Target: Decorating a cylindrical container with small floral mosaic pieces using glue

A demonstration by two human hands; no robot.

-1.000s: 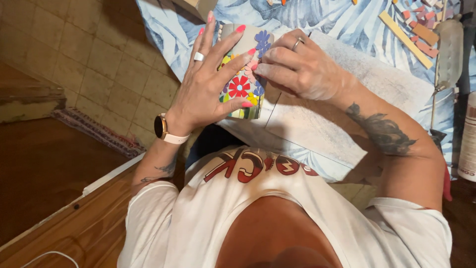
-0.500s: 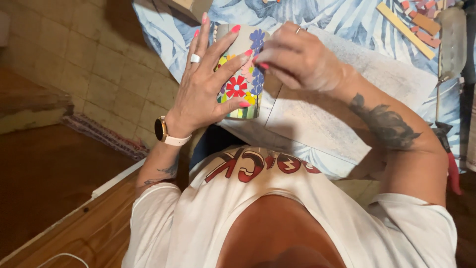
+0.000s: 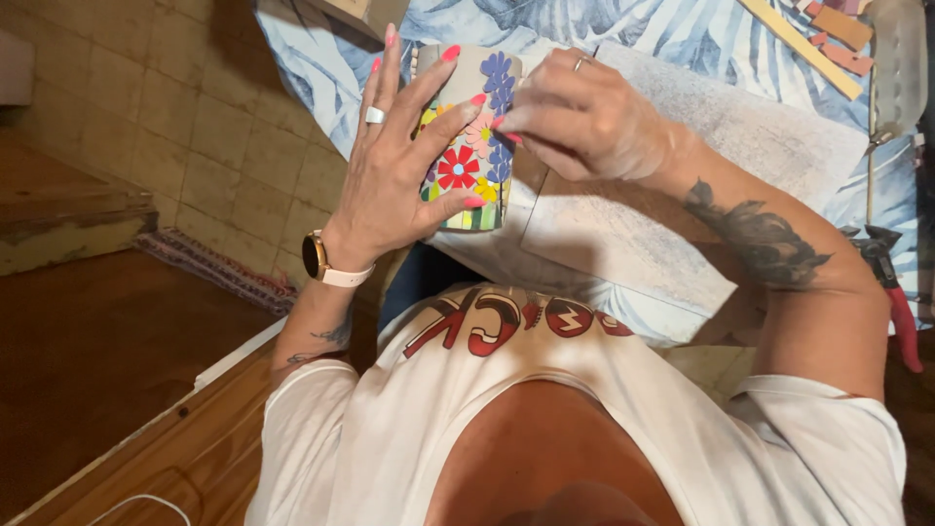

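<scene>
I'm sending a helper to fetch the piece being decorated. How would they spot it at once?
Look to the near-left corner of the table with the blue leaf-print cloth. There the left hand cradles a beige cup-shaped pot, with the right hand pinching at its side. It alone bears coloured mosaic flowers, red, pink and blue.

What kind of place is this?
Likely a home craft table for mosaic work: a flower-mosaic cup in the left hand, cut tile strips on a leaf-print tablecloth, and red-handled nippers at the edge.
</scene>
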